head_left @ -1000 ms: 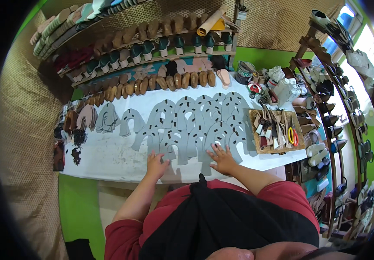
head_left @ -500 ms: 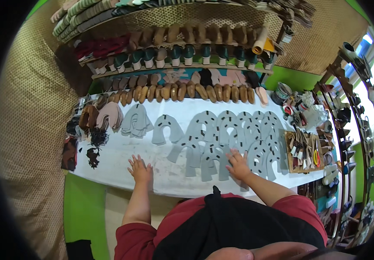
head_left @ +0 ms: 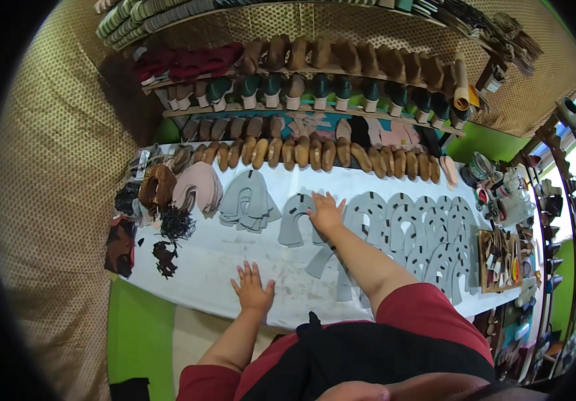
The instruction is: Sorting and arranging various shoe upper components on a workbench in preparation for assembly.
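Observation:
My right hand [head_left: 327, 215] reaches forward with its fingers spread and lies over the right side of a grey horseshoe-shaped shoe-upper piece [head_left: 291, 230]. Part of that piece is hidden under the hand. To the right, several like grey pieces [head_left: 367, 212] lie overlapping in rows, with small black strips on them. My right forearm covers some of the nearer ones. My left hand [head_left: 253, 292] rests palm down near the front of the white table [head_left: 214, 267], fingers apart and holding nothing. Beyond it is a stack of grey pieces [head_left: 248, 207].
Pink pieces [head_left: 198, 187], a brown upper [head_left: 157, 187] and black scraps [head_left: 176, 224] lie at the left. Brown shoe lasts [head_left: 315, 154] line the back, below loaded shelves [head_left: 341, 107]. A tool tray [head_left: 500, 257] sits on the right, beside shoe racks [head_left: 547, 220].
My right hand has moved left and farther away, from the near grey pieces to the leftmost single one. My left hand stays on the table near the front. The view has shifted.

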A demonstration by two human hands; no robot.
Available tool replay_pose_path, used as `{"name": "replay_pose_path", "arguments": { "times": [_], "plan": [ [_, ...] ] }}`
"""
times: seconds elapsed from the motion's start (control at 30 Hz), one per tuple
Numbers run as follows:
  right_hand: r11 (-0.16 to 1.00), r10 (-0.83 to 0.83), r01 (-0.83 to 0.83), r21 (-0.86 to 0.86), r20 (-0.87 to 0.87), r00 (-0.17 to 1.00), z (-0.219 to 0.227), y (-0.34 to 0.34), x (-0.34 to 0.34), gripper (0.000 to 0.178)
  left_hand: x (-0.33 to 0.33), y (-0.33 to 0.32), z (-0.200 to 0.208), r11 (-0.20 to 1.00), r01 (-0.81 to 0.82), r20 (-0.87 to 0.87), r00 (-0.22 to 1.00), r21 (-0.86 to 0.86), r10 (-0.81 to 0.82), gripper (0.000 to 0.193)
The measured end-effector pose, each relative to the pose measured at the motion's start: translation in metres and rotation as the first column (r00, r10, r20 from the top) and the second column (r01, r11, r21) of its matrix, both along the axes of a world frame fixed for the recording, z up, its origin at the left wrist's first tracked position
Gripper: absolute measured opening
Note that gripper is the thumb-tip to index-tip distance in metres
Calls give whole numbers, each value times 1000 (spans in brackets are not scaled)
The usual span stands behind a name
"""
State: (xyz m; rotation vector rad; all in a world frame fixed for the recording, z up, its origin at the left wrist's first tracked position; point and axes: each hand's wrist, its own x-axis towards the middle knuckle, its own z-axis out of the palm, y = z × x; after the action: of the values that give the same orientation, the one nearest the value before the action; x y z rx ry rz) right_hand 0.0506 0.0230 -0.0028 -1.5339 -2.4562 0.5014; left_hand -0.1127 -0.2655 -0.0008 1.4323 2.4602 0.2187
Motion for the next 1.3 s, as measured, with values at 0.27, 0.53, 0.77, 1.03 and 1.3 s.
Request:
{"name": "replay_pose_path", "arguments": {
  "times": [0.27, 0.53, 0.77, 1.03, 1.3],
  "plan": [
    [988, -98, 104, 112, -58, 993, -8, 2, -28, 35, -5, 2, 4, 1000, 11, 30, 999, -7, -11, 85],
    [965, 58, 43, 258, -371, 927, 23, -16, -10, 17, -5, 1, 1, 999, 27, 23, 999, 21, -27, 84],
    [900, 318, -126, 417, -432, 844, 97, -67, 37, 14, 0, -5, 5, 999, 22, 18, 1000, 38, -23, 80],
    [848, 477, -250, 467, -468, 744, 151, -136, 126, 12, 32, 17, 32, 897, -38, 213, 975, 441, -64, 62],
    [884, 452, -277, 377, -537, 712, 176, -180, 237, 12, 138, 49, 116, 646, 450, 434, 491, 617, -756, 47]
  ]
}}
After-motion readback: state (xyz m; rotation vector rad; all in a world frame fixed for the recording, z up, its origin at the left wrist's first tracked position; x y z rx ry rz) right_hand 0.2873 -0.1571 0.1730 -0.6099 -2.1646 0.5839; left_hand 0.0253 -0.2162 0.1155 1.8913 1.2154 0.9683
